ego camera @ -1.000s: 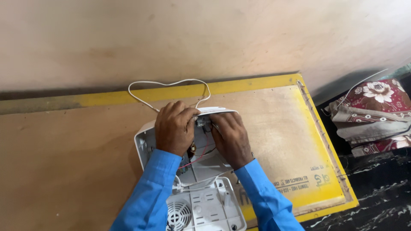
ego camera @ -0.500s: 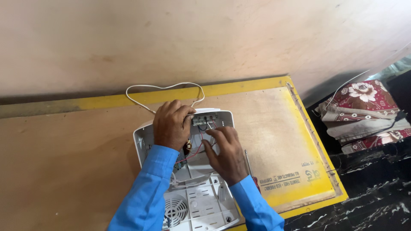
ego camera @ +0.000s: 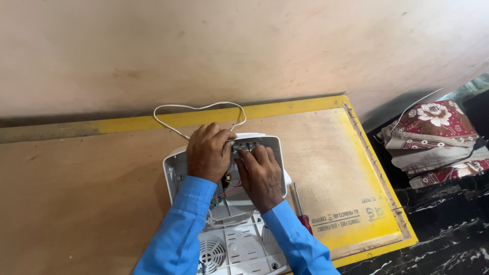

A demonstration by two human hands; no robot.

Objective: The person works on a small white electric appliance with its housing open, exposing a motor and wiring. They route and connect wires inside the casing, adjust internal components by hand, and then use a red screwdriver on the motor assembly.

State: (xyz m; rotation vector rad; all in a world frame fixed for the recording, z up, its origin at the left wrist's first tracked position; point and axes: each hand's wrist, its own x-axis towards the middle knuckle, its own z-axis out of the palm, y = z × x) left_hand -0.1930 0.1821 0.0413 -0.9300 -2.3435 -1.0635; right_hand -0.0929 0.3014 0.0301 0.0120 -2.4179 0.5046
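An opened white plastic appliance housing (ego camera: 174, 170) lies on a plywood board (ego camera: 91, 203), with thin red wires and small parts inside. My left hand (ego camera: 206, 153) rests over the far left part of the housing, fingers curled on a small grey terminal strip (ego camera: 247, 145) at its far rim. My right hand (ego camera: 261, 175) lies beside it, fingertips pressed on the same strip. A white cord (ego camera: 196, 109) loops from the housing toward the wall. A second white panel with a round vent grille (ego camera: 211, 252) sits nearest me, between my blue sleeves.
A red-handled screwdriver (ego camera: 300, 209) lies on the board just right of my right wrist. The board has a yellow border (ego camera: 377, 168) and sits against a beige wall. Folded floral cloths (ego camera: 433, 137) are stacked on a dark surface to the right.
My right hand moved back up to the terminal strip at the far rim. The view shifted slightly, and the screwdriver shows more fully beside my right wrist.
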